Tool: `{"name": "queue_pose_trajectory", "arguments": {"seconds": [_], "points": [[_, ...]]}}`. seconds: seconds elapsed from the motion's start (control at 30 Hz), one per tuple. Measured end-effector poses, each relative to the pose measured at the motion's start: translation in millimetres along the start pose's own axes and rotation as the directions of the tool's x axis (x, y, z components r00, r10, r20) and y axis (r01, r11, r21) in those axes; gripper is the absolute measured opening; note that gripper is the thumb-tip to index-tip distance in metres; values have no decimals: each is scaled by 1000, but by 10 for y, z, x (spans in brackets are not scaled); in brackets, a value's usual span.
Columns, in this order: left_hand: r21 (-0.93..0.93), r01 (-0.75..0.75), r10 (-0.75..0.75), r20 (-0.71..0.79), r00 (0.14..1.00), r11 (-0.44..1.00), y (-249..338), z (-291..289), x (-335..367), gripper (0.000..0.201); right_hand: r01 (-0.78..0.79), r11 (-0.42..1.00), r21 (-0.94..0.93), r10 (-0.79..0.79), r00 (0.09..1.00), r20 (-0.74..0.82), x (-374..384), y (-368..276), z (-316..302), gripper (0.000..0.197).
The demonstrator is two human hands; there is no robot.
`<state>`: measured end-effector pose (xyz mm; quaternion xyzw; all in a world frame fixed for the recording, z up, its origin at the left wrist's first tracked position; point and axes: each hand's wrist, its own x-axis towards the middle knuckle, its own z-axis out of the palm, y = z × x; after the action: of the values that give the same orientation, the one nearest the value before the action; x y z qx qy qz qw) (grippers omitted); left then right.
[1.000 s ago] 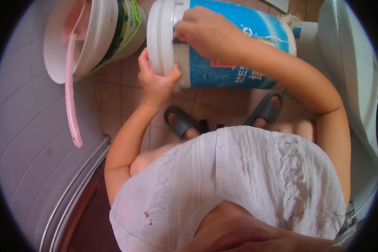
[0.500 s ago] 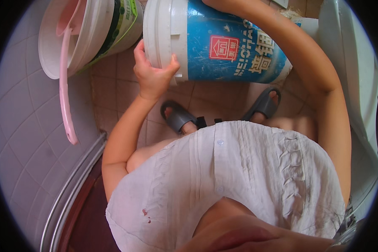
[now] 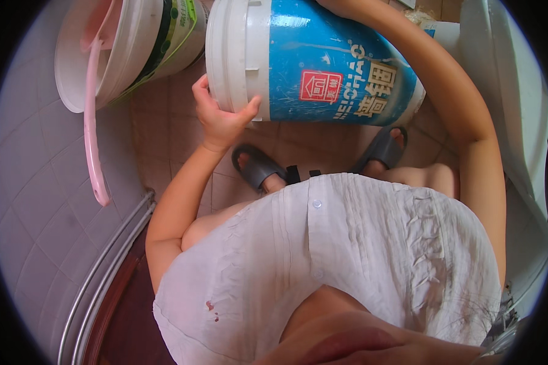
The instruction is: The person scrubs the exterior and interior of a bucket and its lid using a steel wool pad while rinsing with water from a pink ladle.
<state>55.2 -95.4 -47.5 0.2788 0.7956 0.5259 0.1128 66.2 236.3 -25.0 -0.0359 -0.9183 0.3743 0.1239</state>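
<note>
A large blue-and-white plastic bucket [image 3: 323,55] lies tipped on its side in front of me, its white rim end [image 3: 225,55] to the left and its base to the right. My left hand [image 3: 220,121] grips the near lower part of the rim end, the thumb outside and the fingers curled partly behind it. My right arm reaches around the base end. At the upper picture edge my right hand [image 3: 338,6] is against the bucket's far side, its fingers cut off from view. The bucket's mouth is turned away from sight.
At the left stands a white bucket [image 3: 119,73] with a green band, and a pink long-handled dipper [image 3: 93,128] hangs over its rim. Grey slippers [image 3: 259,167] are on my feet on the tiled floor. White fixture [image 3: 511,79] at right; metal rail [image 3: 112,261] at lower left.
The blue-and-white bucket has rolled slightly toward me, its red printed mark now lower. My left hand has come down a little with the rim. My right arm has shifted slightly.
</note>
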Motion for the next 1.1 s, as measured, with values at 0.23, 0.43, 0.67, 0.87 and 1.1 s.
{"name": "queue_pose_trajectory", "arguments": {"seconds": [0.23, 0.43, 0.67, 0.87, 1.1], "points": [[104, 302, -306, 30, 951, 948, 574, -192, 734, 92, 40, 997, 73, -42, 999, 20, -15, -228, 262, 20], [203, 267, -291, 96, 952, 942, 645, -88, 1078, 78, 280, 945, 171, -271, 960, -72, -217, -565, 333, 26], [239, 124, -130, 12, 991, 963, 575, -138, 803, 73, 149, 971, 189, -161, 986, 49, 173, -349, 481, 21], [164, 132, -131, -17, 991, 978, 625, -122, 750, 73, 168, 978, 119, -173, 984, 33, 250, -310, 444, 21], [107, 116, -109, -69, 992, 987, 625, -153, 710, 72, 203, 976, 80, -204, 979, 15, 32, -701, 410, 18]]}}
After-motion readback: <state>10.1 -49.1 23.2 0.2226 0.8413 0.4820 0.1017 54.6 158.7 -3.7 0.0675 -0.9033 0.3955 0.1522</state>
